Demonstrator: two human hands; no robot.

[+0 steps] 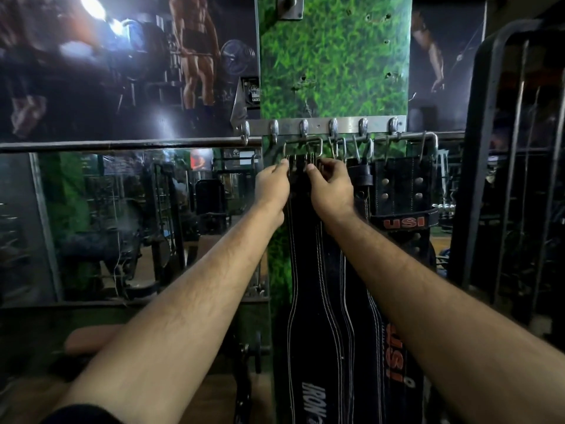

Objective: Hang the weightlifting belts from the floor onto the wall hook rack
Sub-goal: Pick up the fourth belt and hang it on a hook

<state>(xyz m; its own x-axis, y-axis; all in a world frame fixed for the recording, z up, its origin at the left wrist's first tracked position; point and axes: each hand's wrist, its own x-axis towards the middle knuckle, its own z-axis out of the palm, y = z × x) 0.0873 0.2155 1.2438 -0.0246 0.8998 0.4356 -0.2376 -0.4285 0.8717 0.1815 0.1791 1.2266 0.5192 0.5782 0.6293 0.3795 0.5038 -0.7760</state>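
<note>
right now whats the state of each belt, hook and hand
left hand: pinching buckle
right hand: pinching buckle
black belt: hanging straight, buckle at hook
USI belt: hung, folded
wall hook rack: mounted, leftmost hooks bare

Gym; bodybuilder posters (189, 56) on wall; mirror (137, 221) reflecting weight machines (dim); lifting belts (315, 301) hanging.
</note>
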